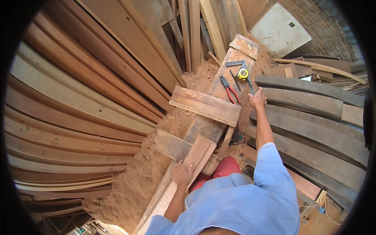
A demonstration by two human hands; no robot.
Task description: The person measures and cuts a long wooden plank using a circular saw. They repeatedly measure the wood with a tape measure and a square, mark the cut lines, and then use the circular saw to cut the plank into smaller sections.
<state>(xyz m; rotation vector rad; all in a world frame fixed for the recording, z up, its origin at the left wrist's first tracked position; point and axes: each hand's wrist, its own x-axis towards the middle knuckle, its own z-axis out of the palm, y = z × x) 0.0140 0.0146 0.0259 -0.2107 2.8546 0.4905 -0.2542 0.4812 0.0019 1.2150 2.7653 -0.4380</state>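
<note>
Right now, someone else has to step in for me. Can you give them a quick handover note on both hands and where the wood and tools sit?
Left hand: flat on the near end of a narrow plank that lies along the workbench; not gripping.
Right hand: stretched out, resting at the bench's right edge, holding nothing.
Across the bench lies a short board. Beyond it: red-handled pliers, a yellow tape measure, a metal square.
Done: boards laid out. No cut or mark visible; tools untouched.

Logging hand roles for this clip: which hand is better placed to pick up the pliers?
Right, probably. The right hand is stretched out on the bench edge just beside the pliers, fingers spread and holding nothing. The left hand is far back, resting on a plank near the body.
</note>
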